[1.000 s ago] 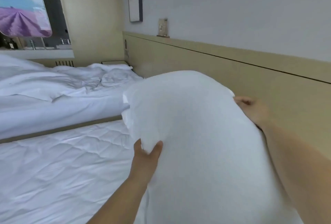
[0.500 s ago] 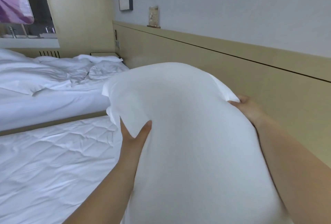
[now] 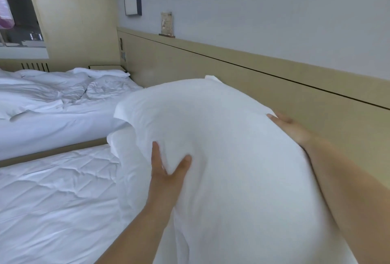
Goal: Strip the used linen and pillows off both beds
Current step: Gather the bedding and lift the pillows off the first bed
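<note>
Status: pillow is up in the air over the head end of the near bed, just in front of the headboard panel, carried between both hands.

- left grip: thumb and forefinger spread in a V, pressed into the near-left face. Other fingers are hidden.
- right grip: fingers straight, laid along the far-right edge, between pillow and panel.

Neither is curled round it, so this is a squeeze hold between two spread hands.

My read of the step: clearing this pillow off the near bed. That bed shows only quilted pad where visible. The white fabric below the pillow's left corner is either a second pillow or a loose case, can't tell which. The far bed has a rumpled duvet and a far pillow on it, so roughly half the job remains.

Doing it well:
- A squeeze hold on soft fill is marginal. Press inward evenly, or curl fingers into the case.
- Pull it clear of the panel before swinging, since the right knuckles are near the wood.
- It blocks most of the downward view, so check the drop spot before release.
- Drop it off-bed, not onto the far bed, or it gets handled twice.
</note>
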Available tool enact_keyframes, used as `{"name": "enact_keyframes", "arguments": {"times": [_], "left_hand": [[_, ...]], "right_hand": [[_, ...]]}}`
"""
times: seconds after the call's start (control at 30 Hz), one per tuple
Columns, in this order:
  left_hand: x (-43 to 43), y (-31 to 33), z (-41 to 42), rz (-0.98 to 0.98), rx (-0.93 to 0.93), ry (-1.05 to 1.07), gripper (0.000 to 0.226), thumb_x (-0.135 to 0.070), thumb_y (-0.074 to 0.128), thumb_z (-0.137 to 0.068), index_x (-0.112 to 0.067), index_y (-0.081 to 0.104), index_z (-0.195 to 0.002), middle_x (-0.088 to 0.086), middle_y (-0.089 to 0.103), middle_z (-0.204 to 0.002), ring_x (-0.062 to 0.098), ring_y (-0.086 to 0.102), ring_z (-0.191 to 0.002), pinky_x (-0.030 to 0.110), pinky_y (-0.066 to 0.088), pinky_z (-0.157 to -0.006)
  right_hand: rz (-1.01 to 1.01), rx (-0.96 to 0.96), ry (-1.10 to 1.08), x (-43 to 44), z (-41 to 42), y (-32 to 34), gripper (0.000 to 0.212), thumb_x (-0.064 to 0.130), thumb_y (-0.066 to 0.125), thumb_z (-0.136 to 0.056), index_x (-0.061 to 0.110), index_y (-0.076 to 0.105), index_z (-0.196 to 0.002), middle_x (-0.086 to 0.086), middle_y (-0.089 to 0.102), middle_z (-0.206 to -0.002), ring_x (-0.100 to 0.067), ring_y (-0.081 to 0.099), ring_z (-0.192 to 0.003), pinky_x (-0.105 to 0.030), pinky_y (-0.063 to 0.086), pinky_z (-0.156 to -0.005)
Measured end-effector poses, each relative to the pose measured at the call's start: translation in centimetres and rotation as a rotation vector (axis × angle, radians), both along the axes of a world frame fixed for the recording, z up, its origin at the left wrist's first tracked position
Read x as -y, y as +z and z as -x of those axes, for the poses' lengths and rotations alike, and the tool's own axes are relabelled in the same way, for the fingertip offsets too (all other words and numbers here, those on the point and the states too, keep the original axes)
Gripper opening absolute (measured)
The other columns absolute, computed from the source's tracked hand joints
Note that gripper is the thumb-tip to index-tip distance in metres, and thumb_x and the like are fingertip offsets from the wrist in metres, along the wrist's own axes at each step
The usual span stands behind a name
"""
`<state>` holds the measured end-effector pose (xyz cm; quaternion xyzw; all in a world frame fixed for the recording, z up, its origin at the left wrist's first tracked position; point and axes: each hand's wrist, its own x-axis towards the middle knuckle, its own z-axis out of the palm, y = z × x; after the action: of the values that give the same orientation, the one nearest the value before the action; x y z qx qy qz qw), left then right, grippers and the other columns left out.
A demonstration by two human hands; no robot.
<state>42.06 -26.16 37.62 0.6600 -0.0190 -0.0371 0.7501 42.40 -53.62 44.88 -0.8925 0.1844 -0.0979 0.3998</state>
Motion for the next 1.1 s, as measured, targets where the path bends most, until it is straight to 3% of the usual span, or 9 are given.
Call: {"name": "enact_keyframes", "arguments": {"times": [0.2, 0.3, 0.37, 0.5, 0.67, 0.8, 0.87, 0.93, 1.1], "left_hand": [[-1.3, 1.2, -3.4, 0.034, -0.061, 0.007, 0.084, -0.04, 0.061, -0.083, -0.041, 0.005, -0.145, -0.01, 0.029, -0.148, 0.016, 0.04, -0.128, 0.039, 0.035, -0.108], [-0.9, 1.9, -3.7, 0.078, -0.041, -0.027, 0.081, -0.027, 0.061, -0.086, -0.039, 0.007, -0.145, -0.007, 0.034, -0.145, 0.017, 0.044, -0.121, 0.036, 0.039, -0.103], [-0.6, 2.4, -3.7, 0.093, 0.047, -0.043, 0.08, -0.018, 0.06, -0.087, -0.041, 0.01, -0.145, -0.01, 0.031, -0.147, 0.014, 0.042, -0.124, 0.033, 0.038, -0.104], [-0.8, 3.8, -3.2, 0.072, 0.174, -0.105, 0.083, -0.019, 0.064, -0.084, -0.047, 0.012, -0.142, -0.016, 0.03, -0.145, 0.009, 0.037, -0.127, 0.032, 0.036, -0.107], [-2.2, 4.7, -3.3, 0.046, 0.281, -0.051, 0.082, -0.028, 0.069, -0.079, -0.051, 0.017, -0.139, -0.017, 0.03, -0.146, 0.009, 0.035, -0.131, 0.036, 0.034, -0.11], [-3.8, 1.7, -4.0, -0.136, 0.121, 0.017, 0.078, -0.04, 0.065, -0.08, -0.044, 0.018, -0.142, -0.004, 0.021, -0.152, 0.017, 0.03, -0.136, 0.037, 0.027, -0.113], [-4.4, 0.1, -4.0, -0.229, 0.002, -0.029, 0.075, -0.044, 0.06, -0.082, -0.043, 0.017, -0.143, 0.001, 0.014, -0.155, 0.019, 0.028, -0.138, 0.036, 0.026, -0.113], [-4.8, -0.2, -4.2, -0.274, -0.031, -0.081, 0.074, -0.046, 0.058, -0.083, -0.044, 0.015, -0.143, 0.002, 0.008, -0.156, 0.019, 0.024, -0.14, 0.035, 0.024, -0.114], [-3.2, 1.4, -4.1, -0.34, 0.046, -0.224, 0.075, -0.045, 0.054, -0.086, -0.046, 0.005, -0.143, -0.001, -0.008, -0.156, 0.013, 0.007, -0.144, 0.031, 0.02, -0.11]], "right_hand": [[-0.028, 0.001, 0.062, -0.6, 0.2, -0.3, 0.05, 0.049, 0.047, -0.09, 0.03, 0.041, -0.136, 0.015, 0.045, -0.135, -0.012, 0.044, -0.125, -0.031, 0.032, -0.106], [-0.003, 0.073, 0.032, -1.7, -0.2, 0.1, 0.01, 0.027, 0.052, -0.093, 0.023, 0.055, -0.101, 0.006, 0.057, -0.09, -0.014, 0.053, -0.088, -0.016, 0.041, -0.068], [0.053, 0.165, -0.059, -2.2, -0.7, -0.2, 0.019, 0.017, 0.052, -0.092, 0.015, 0.054, -0.073, -0.001, 0.046, -0.066, -0.012, 0.042, -0.06, -0.013, 0.034, -0.047], [-0.013, 0.294, -0.204, -3.0, -0.8, -0.7, 0.031, 0.018, 0.05, -0.081, 0.017, 0.034, -0.055, 0.002, 0.025, -0.054, -0.019, 0.021, -0.061, -0.029, 0.019, -0.056], [0.006, 0.485, -0.19, -4.5, -1.5, 2.8, 0.043, 0.017, 0.049, -0.084, 0.019, 0.035, -0.043, 0.008, 0.027, -0.038, -0.016, 0.021, -0.052, -0.026, 0.019, -0.053], [0.178, 0.294, -0.141, -5.4, -2.9, 1.5, 0.031, 0.027, 0.049, -0.09, 0.028, 0.062, -0.062, 0.005, 0.06, -0.067, -0.018, 0.051, -0.072, -0.032, 0.041, -0.071], [0.196, 0.129, -0.064, -6.2, -3.2, -0.4, 0.024, 0.026, 0.043, -0.095, 0.025, 0.068, -0.098, -0.005, 0.066, -0.102, -0.021, 0.056, -0.097, -0.032, 0.04, -0.086], [0.19, 0.025, -0.036, -6.5, -3.0, -0.9, 0.038, 0.024, 0.038, -0.098, 0.012, 0.048, -0.133, -0.01, 0.048, -0.138, -0.024, 0.044, -0.126, -0.029, 0.031, -0.101], [0.201, -0.066, -0.148, -5.4, -1.0, -0.7, 0.036, 0.022, 0.037, -0.098, 0.003, 0.053, -0.124, -0.018, 0.054, -0.129, -0.027, 0.05, -0.107, -0.027, 0.032, -0.082]]}}
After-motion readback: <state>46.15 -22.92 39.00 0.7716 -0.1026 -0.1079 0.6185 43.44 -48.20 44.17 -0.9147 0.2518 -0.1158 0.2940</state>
